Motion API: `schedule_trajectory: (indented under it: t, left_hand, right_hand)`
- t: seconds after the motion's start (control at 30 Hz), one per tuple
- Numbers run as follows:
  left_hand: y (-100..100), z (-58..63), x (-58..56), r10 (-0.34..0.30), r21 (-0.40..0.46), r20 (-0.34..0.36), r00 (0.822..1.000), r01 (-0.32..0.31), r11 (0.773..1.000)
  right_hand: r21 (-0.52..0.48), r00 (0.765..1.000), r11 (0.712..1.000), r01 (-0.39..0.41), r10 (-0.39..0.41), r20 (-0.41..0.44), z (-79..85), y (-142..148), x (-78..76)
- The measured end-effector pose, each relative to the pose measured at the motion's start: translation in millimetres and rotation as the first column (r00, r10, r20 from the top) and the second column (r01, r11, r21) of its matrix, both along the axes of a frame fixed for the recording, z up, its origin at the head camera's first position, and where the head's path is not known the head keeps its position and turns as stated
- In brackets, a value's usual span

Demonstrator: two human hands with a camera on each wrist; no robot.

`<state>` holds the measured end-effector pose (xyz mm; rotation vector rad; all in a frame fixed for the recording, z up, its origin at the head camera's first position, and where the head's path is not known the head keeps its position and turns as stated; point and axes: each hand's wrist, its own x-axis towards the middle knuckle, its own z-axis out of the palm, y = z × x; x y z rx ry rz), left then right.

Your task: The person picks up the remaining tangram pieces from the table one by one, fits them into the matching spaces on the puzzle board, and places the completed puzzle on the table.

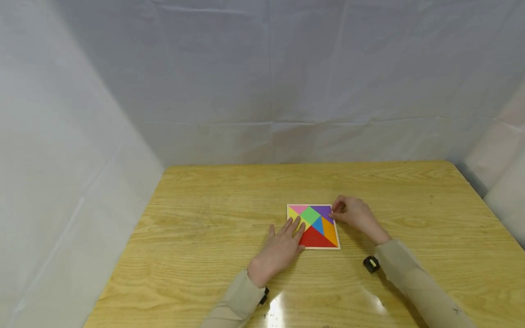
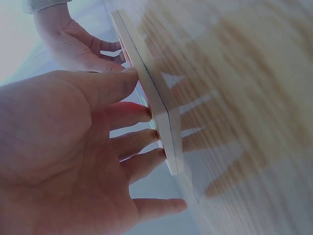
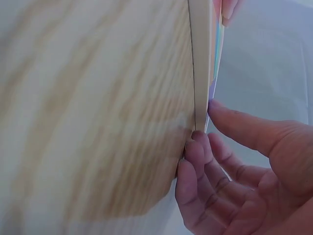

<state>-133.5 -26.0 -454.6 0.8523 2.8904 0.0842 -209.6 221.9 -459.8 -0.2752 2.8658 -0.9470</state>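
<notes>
A square tangram puzzle [image 1: 316, 238] lies flat on the table, its coloured pieces fitted together inside a pale wooden tray [image 2: 161, 105]. Pink, yellow, green, purple, blue, orange and red pieces show in the head view. My left hand [image 1: 276, 253] rests on the puzzle's left side with its fingers spread, covering part of the yellow and red pieces. At the far right corner, my right hand [image 1: 356, 216] pinches the tray's edge. In the right wrist view its thumb [image 3: 244, 126] presses by the purple piece [image 3: 212, 90], with the other fingers curled against the tray's side.
The wood-grain table [image 1: 205, 228] extends around the puzzle on all sides. Pale sheeting [image 1: 266, 91] hangs behind the table and along both sides. Black wrist straps [image 1: 371, 264] show at both cuffs.
</notes>
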Motion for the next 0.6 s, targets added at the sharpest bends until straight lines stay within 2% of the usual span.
schedule_trajectory:
  t: [0.1, 0.37, 0.5, 0.6]
  left_hand:
    - [0.4, -0.2, 0.2, -0.001, -0.001, -0.002, 1.000, 0.001, 1.000]
    - [0.1, 1.8, 0.3, 0.006, 0.010, 0.027, 1.000, -0.007, 1.000]
    - [-1.4, 1.3, -4.8, -0.006, 0.020, 0.024, 1.000, 0.005, 1.000]
    - [-4.1, 0.3, -10.0, -0.027, 0.038, 0.016, 1.000, 0.026, 0.999]
  right_hand:
    - [0.010, 1.000, 1.000, -0.011, 0.011, -0.014, -0.3, -0.1, -1.7]
    - [0.019, 0.999, 0.999, -0.029, 0.029, 0.022, 0.6, -1.4, -2.7]
    - [0.010, 0.999, 0.999, -0.038, 0.038, -0.012, 2.6, 0.0, 0.0]
    - [0.003, 0.999, 1.000, -0.016, 0.016, -0.044, 4.9, 1.5, 3.9]
